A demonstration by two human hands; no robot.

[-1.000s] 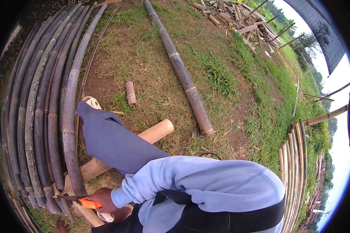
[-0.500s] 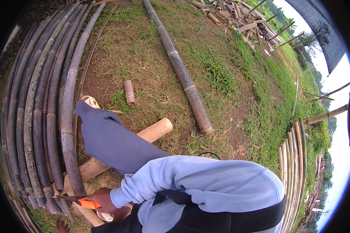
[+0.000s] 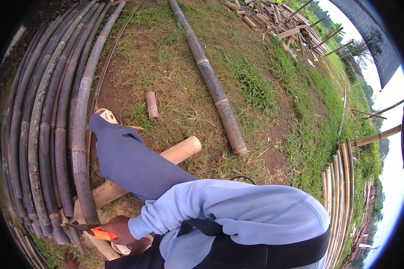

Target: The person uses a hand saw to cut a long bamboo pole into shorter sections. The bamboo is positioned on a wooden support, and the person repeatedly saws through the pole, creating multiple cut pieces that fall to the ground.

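Note:
Low at the left, my right hand (image 3: pixel 118 230) grips the orange handle of a handsaw (image 3: pixel 101 233). Its dark blade lies across the near end of a dark bamboo pole (image 3: pixel 79 154), the rightmost of the row. Beneath the pole runs a pale, peeled bamboo log (image 3: pixel 180 151); my outstretched leg in grey-blue trousers passes over it. At the bottom left edge, only the fingers of my left hand (image 3: pixel 70 259) show, apart and close to the pole ends. The rest of that hand is cut off by the picture's rim.
Several dark bamboo poles (image 3: pixel 36 148) lie side by side at the left. One long pole (image 3: pixel 211 85) stretches across the grass, with a short bamboo offcut (image 3: pixel 151 106) near my foot. Cut bamboo (image 3: pixel 274 20) is heaped far off; pale poles (image 3: pixel 341 193) lean at the right.
The view has shifted very slightly, moving the scene a little to the right. My right hand keeps its hold on the handsaw, almost in the same place at the pole end.

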